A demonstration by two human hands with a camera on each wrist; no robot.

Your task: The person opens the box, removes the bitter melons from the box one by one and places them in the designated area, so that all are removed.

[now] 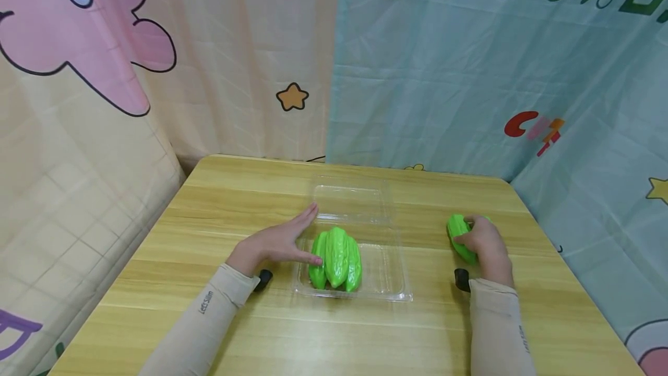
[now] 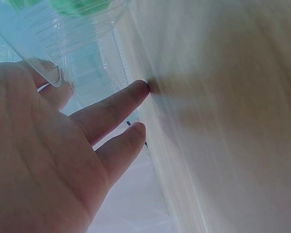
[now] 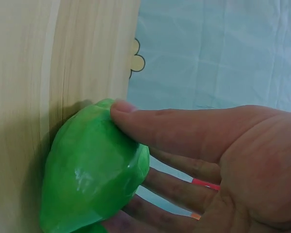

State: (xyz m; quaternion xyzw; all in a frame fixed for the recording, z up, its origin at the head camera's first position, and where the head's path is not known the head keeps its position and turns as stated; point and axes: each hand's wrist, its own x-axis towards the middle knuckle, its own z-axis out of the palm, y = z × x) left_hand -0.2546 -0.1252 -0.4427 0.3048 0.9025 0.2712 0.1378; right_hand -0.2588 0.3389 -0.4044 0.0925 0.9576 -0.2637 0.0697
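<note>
A glossy green star fruit point(image 1: 337, 257) with thick ridges lies in the left half of a clear plastic box point(image 1: 383, 274). At the box's left side is my left hand point(image 1: 276, 242), its fingers stretched and the thumb tip overlapping the fruit. In the left wrist view, two fingers reach past the box's edge point(image 2: 48, 73) and the others point straight along the table. Off to the right, my right hand point(image 1: 486, 242) grips a second green star fruit point(image 3: 92, 170) at the table, thumb on one side and fingers round the other.
The box's clear lid point(image 1: 351, 197) lies folded back on the far side. All of this sits on a wood-grain table point(image 1: 355, 341). Printed curtains point(image 1: 428, 74) hang behind the table's far edge and along both sides.
</note>
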